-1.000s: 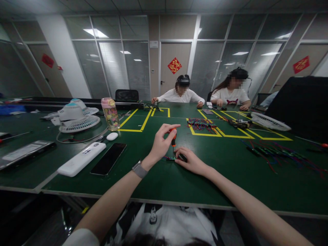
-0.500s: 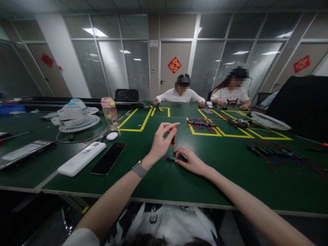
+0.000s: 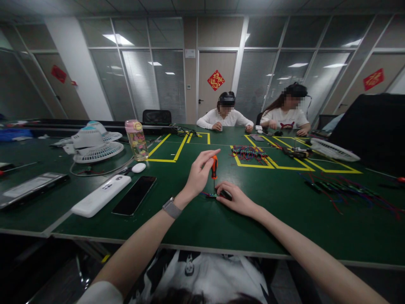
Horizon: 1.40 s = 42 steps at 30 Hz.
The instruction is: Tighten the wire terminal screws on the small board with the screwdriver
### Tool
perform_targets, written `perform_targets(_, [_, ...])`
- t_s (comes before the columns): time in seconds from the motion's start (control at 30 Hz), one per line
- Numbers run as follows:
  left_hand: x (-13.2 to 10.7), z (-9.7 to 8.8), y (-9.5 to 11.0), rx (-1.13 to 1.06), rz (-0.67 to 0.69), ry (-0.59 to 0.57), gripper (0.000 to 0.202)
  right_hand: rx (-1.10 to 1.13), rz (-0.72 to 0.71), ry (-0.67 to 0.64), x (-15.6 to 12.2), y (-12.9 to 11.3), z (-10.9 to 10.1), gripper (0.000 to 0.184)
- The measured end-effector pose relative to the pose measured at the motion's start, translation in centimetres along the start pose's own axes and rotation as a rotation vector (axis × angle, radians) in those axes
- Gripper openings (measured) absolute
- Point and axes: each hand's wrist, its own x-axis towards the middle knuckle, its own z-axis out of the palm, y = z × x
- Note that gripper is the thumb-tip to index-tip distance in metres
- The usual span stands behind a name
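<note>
My left hand (image 3: 198, 174) pinches the orange handle of a small screwdriver (image 3: 214, 168), held upright with its tip down on a small dark part with coloured wires (image 3: 211, 195). The index finger stretches out over the handle's top. My right hand (image 3: 236, 199) lies on the green table (image 3: 202, 219) just right of the tip, its fingers pressed onto that small part. A watch sits on my left wrist.
Left of my hands lie a black phone (image 3: 134, 195), a white power bank (image 3: 101, 195), a white mouse-like object (image 3: 138, 167), a pink-capped bottle (image 3: 136, 140) and white fans (image 3: 95, 145). Coloured wire bundles (image 3: 249, 153) lie in yellow-taped boxes. Two people sit across the table.
My left fingers have shifted on the screwdriver handle, so more of the orange handle shows now. The right hand stays in place. A person opposite drew their hands together.
</note>
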Motion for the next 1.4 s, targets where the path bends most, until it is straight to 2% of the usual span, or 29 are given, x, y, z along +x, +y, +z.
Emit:
perform_targets(0.1, [-0.03, 0.12, -0.08, -0.046, -0.029, -0.036, 0.030, 0.005, -0.002, 0.000, 0.03, -0.11, -0.03, 0.003])
perform_targets(0.23, [-0.18, 0.25, -0.28, 0.116, 0.015, 0.109, 0.021, 0.002, -0.005, -0.003, 0.06, -0.12, 0.00, 0.004])
perform_targets(0.3, [-0.19, 0.19, -0.41, 0.146, 0.020, 0.136, 0.020, 0.002, -0.010, -0.009, 0.05, -0.04, 0.02, 0.004])
perform_targets(0.43, [-0.14, 0.08, -0.50, 0.065, 0.015, 0.025, 0.030, -0.003, -0.011, -0.011, 0.01, 0.07, 0.05, 0.004])
perform_targets(0.5, [-0.17, 0.08, -0.37, 0.068, 0.027, 0.003, 0.029, -0.008, -0.008, -0.009, 0.01, 0.07, 0.04, 0.004])
perform_targets(0.63, [-0.27, -0.09, 0.07, 0.299, 0.125, 0.130, 0.017, -0.006, -0.007, -0.007, 0.04, 0.02, 0.04, 0.003])
perform_targets(0.7, [-0.22, -0.26, 0.11, 0.365, 0.162, 0.160, 0.018, -0.006, -0.004, -0.010, 0.04, 0.02, 0.04, 0.003])
perform_targets(0.8, [-0.01, -0.42, -0.25, 0.280, 0.130, 0.096, 0.028, -0.006, -0.003, -0.014, 0.03, 0.04, 0.02, 0.003])
perform_targets(0.87, [0.12, -0.36, -0.59, 0.096, 0.041, 0.017, 0.032, -0.005, -0.005, -0.015, 0.04, 0.01, -0.01, 0.003])
perform_targets(0.93, [0.15, -0.24, -0.78, 0.012, -0.015, -0.001, 0.031, -0.004, -0.004, -0.014, 0.06, -0.08, -0.04, 0.003])
perform_targets(1.07, [-0.03, -0.15, -0.35, 0.172, 0.036, 0.077, 0.023, -0.004, -0.001, -0.014, 0.14, -0.32, -0.11, 0.003])
perform_targets(1.17, [-0.12, -0.15, 0.01, 0.225, 0.075, 0.039, 0.027, -0.007, -0.003, -0.019, 0.17, -0.38, -0.12, 0.003])
perform_targets(1.3, [-0.06, 0.14, -0.29, 0.016, 0.018, -0.059, 0.035, 0.000, -0.011, -0.015, 0.12, -0.25, -0.12, 0.003])
perform_targets(1.4, [-0.04, 0.34, -0.56, -0.132, -0.085, -0.070, 0.035, 0.006, -0.012, -0.014, 0.09, -0.19, -0.11, 0.003])
